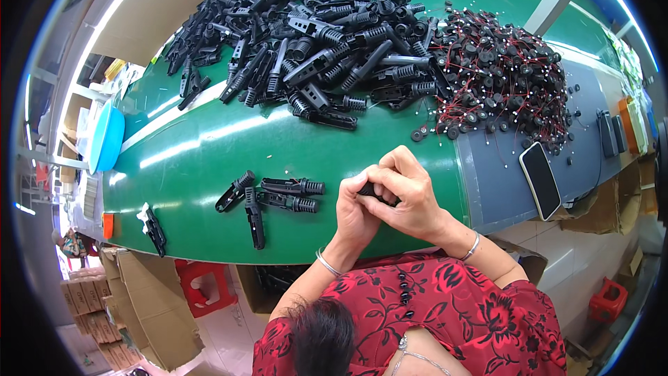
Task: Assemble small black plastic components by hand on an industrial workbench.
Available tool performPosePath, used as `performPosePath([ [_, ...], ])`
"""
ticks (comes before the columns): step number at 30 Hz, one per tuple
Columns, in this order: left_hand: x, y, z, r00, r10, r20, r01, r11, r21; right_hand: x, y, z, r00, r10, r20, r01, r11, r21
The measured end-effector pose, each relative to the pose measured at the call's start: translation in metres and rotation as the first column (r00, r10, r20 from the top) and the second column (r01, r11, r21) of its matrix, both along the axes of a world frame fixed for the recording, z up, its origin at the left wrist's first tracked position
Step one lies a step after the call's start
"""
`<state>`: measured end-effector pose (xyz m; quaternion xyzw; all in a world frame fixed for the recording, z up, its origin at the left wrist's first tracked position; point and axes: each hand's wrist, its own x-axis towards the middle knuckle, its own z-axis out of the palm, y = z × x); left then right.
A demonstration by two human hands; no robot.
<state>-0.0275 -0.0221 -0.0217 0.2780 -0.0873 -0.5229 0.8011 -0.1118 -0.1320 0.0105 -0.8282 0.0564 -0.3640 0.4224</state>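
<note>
My left hand (353,212) and my right hand (412,198) meet above the near edge of the green table, fingers closed together around a black part (369,190). Most of that part is hidden by the fingers, so its kind cannot be made out. To the left of my hands lie several black plastic handles with ribbed ends (289,202), loosely grouped. Beyond my hands rises a large heap of similar black handles (313,38). At its right is a pile of small round black parts with red wires (504,73).
A phone (541,181) lies on the grey mat (490,184) at the right. Another black piece (154,231) rests near the table's left front edge. A blue basin (106,138) stands far left. Below are cardboard boxes (149,303) and a red stool (205,287).
</note>
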Motion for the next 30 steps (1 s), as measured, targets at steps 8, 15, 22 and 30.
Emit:
performPosePath([
  [8,0.005,0.015,0.032,0.879,0.058,0.473,-0.151,0.975,0.161,-0.006,-0.004,0.007,0.998,0.054,0.024,-0.054,0.998,0.012],
  [15,0.026,0.063,0.071,-0.414,-0.537,0.735,-0.561,0.787,0.259,-0.031,-0.074,-0.015,0.949,-0.15,-0.279,0.12,0.986,-0.119],
  [22,0.014,0.067,0.026,-0.508,-0.499,0.702,-0.484,0.839,0.247,-0.014,-0.104,-0.019,0.91,-0.184,-0.372,-0.023,0.873,-0.487],
  [30,0.099,0.008,0.038,-0.668,-0.332,0.666,-0.484,0.873,-0.05,-0.01,-0.09,-0.01,0.936,-0.051,-0.347,-0.047,0.963,-0.266],
])
